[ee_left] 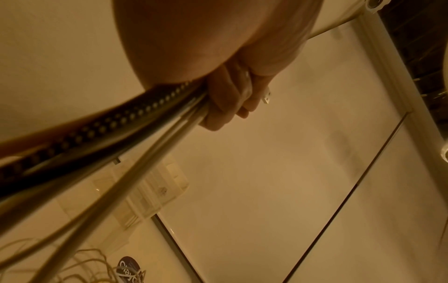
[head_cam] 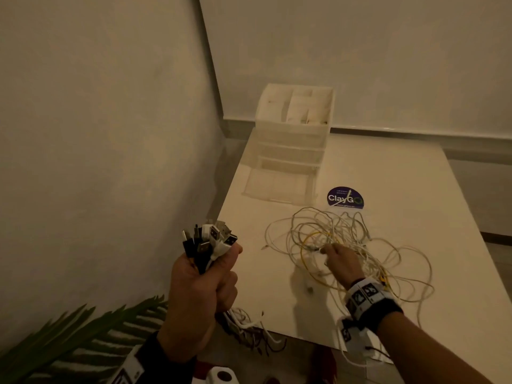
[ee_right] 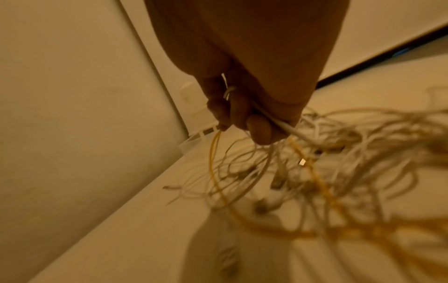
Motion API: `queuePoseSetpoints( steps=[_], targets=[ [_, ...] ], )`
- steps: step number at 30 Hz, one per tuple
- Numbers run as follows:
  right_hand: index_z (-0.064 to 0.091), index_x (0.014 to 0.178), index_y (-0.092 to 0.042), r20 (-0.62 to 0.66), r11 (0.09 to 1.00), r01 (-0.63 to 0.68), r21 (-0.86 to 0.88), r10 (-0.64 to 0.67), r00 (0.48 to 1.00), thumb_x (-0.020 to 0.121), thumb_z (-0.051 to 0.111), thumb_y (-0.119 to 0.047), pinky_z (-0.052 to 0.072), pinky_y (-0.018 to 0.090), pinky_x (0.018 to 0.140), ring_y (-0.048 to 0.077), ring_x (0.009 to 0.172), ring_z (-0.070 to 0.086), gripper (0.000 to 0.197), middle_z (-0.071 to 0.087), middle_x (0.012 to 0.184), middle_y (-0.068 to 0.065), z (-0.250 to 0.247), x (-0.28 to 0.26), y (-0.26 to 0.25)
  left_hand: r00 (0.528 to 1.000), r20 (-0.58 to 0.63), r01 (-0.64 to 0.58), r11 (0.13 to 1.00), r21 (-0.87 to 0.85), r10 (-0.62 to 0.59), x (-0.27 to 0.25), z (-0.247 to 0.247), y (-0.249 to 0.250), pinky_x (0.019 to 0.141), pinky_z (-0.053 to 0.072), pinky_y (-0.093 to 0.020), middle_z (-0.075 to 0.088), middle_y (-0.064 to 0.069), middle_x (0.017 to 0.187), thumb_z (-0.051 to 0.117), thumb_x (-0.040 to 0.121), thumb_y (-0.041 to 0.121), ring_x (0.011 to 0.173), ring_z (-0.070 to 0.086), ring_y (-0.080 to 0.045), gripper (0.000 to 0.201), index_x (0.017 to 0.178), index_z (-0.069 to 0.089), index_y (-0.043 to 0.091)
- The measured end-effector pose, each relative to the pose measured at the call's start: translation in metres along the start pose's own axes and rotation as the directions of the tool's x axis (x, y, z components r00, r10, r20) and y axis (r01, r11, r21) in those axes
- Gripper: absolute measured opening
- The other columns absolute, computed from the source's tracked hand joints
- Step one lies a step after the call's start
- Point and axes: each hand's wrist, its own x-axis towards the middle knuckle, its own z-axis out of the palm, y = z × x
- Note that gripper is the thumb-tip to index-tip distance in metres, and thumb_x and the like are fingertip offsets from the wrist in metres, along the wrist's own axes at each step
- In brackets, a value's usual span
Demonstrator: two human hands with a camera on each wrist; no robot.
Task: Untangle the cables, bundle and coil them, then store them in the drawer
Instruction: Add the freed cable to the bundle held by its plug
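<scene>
- Left hand (head_cam: 203, 289), lower centre of the head view, is fisted tight around a bunch of connector ends (head_cam: 209, 242): plugs stick up out of the fist, cords trail down past the tabletop (head_cam: 277, 295) edge. Likely reason: gathering every end in one grip so the cords can be pulled free and aligned for coiling.
- Right hand (head_cam: 342, 263), centre right, is down in the tangled cables (head_cam: 349, 250), fingers pinching a white strand; a yellow cable (head_cam: 310, 256) loops just beside them. Looks like it's fishing out the next end.
- Tangle lies loose on the tabletop, near a round sticker (head_cam: 345, 198).
- Drawer unit (head_cam: 291, 139) sits upper centre against the wall, bottom drawer (head_cam: 275, 187) pulled out, presumably ready to receive coils.
- Judgement: still untangling; nothing coiled or stored yet.
</scene>
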Motion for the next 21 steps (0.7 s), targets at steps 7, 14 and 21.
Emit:
queuePoseSetpoints(
  steps=[7, 14, 21],
  targets=[
    [0.055, 0.106, -0.010, -0.128, 0.996, -0.028, -0.087, 0.017, 0.992, 0.091, 0.054, -0.011, 0.045, 0.034, 0.071, 0.030, 0.083, 0.058, 0.015, 0.065, 0.093, 0.012, -0.026, 0.008, 0.018, 0.999, 0.041, 0.027, 1.000, 0.001, -0.027, 0.002, 0.007, -0.004, 0.038, 0.022, -0.017, 0.023, 0.002, 0.045, 0.062, 0.078, 0.017, 0.032, 0.018, -0.009, 0.041, 0.089, 0.042, -0.016],
    [0.061, 0.109, 0.001, 0.053, 0.758, -0.112, 0.643, 0.102, 0.993, 0.092, 0.045, 0.010, 0.040, 0.034, 0.053, 0.021, 0.050, 0.041, 0.025, 0.066, 0.086, 0.019, -0.049, -0.031, -0.024, 0.999, 0.009, 0.043, 0.999, 0.023, -0.043, 0.006, -0.001, -0.003, 0.038, 0.021, -0.017, 0.020, -0.002, 0.047, 0.065, 0.076, 0.019, 0.034, 0.017, -0.009, 0.041, 0.086, 0.043, -0.014],
    [0.066, 0.099, -0.003, -0.008, 0.833, 0.179, 0.524, -0.205, 0.979, 0.093, 0.052, 0.000, 0.040, 0.033, 0.049, 0.005, 0.041, 0.045, 0.016, 0.073, 0.091, 0.014, -0.119, -0.061, -0.096, 0.993, 0.058, 0.103, 0.994, 0.022, -0.104, 0.009, 0.006, -0.010, 0.041, 0.016, -0.020, 0.018, -0.003, 0.049, 0.067, 0.084, 0.022, 0.038, 0.015, -0.009, 0.015, 0.079, 0.068, 0.007]
  ],
)
